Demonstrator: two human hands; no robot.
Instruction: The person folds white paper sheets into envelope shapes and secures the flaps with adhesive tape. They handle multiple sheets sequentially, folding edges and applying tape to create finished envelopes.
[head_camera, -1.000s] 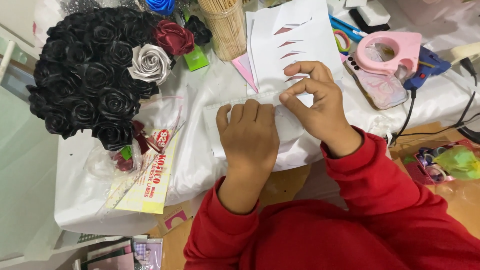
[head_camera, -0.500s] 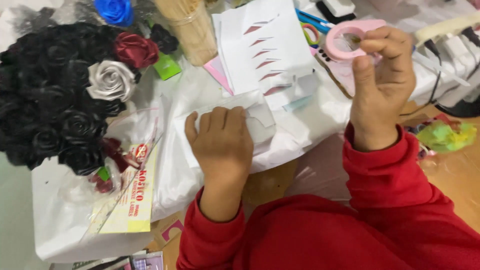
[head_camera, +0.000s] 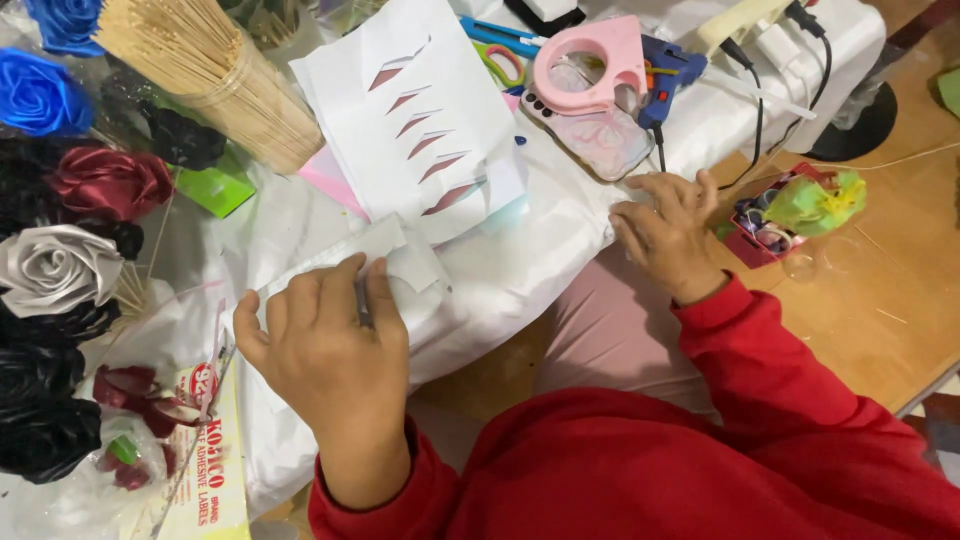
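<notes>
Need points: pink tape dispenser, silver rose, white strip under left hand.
pink tape dispenser (head_camera: 600, 62), head view, right side of its body.
silver rose (head_camera: 52, 268), head view, centre petals.
white strip (head_camera: 385, 245), head view, end beyond the fingers.

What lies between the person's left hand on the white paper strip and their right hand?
In the head view, only rumpled white plastic sheeting separates the left hand, on the white paper strip, from the right hand.

Pink tape dispenser (head_camera: 590, 62), blue rose (head_camera: 40, 92), red sleeve (head_camera: 760, 360)

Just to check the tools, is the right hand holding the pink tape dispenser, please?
No, the right hand rests on the white cloth, apart from the pink tape dispenser.
</notes>
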